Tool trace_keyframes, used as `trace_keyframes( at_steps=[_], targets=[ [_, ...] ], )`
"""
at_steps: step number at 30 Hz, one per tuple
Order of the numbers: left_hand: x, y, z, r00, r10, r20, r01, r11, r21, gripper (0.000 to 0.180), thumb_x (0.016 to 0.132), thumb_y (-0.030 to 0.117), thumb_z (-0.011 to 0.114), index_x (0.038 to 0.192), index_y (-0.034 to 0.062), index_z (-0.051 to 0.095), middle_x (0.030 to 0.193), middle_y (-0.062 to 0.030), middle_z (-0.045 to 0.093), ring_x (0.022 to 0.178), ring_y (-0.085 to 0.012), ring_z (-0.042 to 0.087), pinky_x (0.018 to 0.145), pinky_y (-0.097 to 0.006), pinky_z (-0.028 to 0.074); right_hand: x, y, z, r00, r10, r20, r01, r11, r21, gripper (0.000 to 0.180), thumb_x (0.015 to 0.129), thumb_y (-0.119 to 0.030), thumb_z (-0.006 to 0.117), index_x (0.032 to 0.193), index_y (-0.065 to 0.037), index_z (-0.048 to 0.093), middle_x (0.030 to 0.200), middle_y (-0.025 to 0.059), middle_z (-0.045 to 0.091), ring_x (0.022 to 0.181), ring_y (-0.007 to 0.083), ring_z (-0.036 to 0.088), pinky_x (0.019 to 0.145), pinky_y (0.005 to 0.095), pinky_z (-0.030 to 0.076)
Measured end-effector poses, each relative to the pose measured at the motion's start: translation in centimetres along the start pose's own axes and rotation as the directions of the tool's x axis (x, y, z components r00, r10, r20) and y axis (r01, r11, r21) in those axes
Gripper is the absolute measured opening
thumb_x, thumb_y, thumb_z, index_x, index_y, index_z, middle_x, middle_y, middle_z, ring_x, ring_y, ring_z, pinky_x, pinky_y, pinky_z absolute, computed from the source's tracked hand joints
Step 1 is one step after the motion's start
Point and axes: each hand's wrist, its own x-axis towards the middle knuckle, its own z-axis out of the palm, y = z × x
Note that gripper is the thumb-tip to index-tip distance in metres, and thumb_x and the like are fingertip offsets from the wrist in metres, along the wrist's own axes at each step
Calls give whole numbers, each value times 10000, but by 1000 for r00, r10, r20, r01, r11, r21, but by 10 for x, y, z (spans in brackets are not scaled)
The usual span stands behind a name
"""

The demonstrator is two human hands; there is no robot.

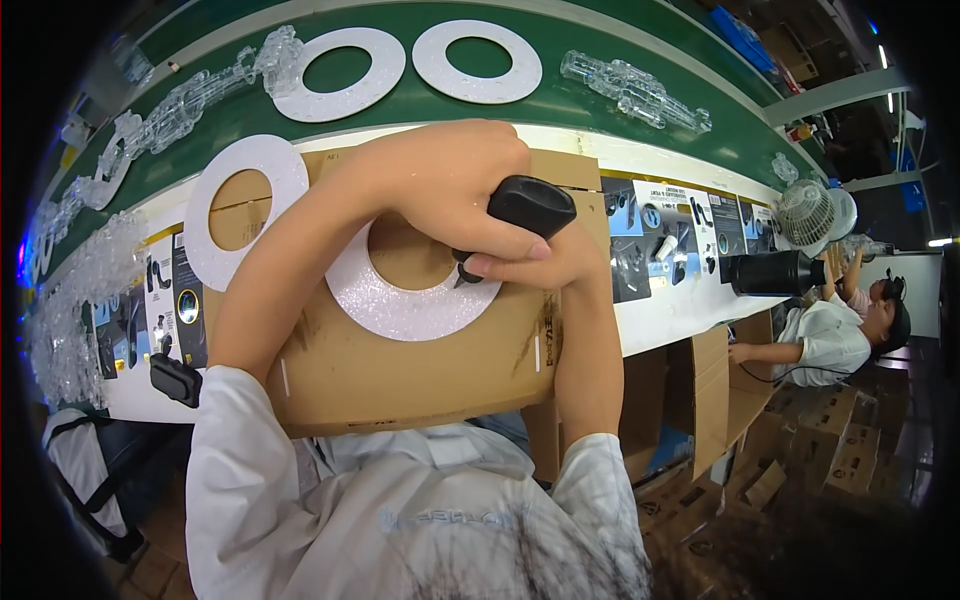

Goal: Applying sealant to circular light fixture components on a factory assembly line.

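Observation:
A white, speckled flat ring (pixel 410 312) lies on a brown cardboard sheet or box (pixel 420 375) in front of me. Over its upper right part my two hands meet. My left hand (pixel 455 180) is closed about a black hand tool (pixel 532 204) with a bulbous body, its thumb lying across the tool. From the right, my right hand (pixel 530 268) reaches under the left, closed, with its thumb near the tool's narrow lower end. That dark tip touches or hovers just above the ring's surface; I cannot tell which. Most fingers of both hands are hidden.
Another white ring (pixel 203 230) overlaps the cardboard's left edge. Two more rings (pixel 478 97) and clear plastic-wrapped parts (pixel 635 90) lie on the green belt. Right are printed sheets (pixel 680 240), a black cylinder (pixel 770 272), a fan (pixel 806 215) and a co-worker (pixel 830 340).

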Motion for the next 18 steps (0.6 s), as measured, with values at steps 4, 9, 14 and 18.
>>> trace_keyframes(
  at_steps=[4,9,14,18],
  targets=[
    [-1,-9,3,998,69,8,-69,998,-9,495,774,367,712,508,14,488,425,-116,414,390,-292,403,409,-369,325,1,7,1,999,17,49,-20,999,50,367,704,-127,866,991,-53,651,888,35,670,826,146,628,721,299,505],
    [-3,-9,3,997,73,28,-71,995,-69,494,798,343,706,506,11,485,420,-115,411,383,-278,397,408,-366,317,1,5,2,999,-7,44,3,996,86,351,736,-148,857,993,-64,633,862,10,650,804,112,604,707,281,500],
    [-1,-12,6,995,94,21,-92,992,-89,498,804,338,705,505,5,486,417,-113,401,381,-265,380,408,-371,309,1,8,1,997,-37,66,30,994,103,342,746,-151,850,988,-53,629,865,6,640,806,108,589,713,277,493],
    [0,-10,6,997,74,19,-72,994,-84,501,801,340,708,504,4,486,417,-111,395,382,-262,372,408,-371,306,0,5,-4,997,30,72,-30,1000,7,405,675,-91,871,1012,-23,658,935,50,679,883,165,633,768,302,502]
  ],
)
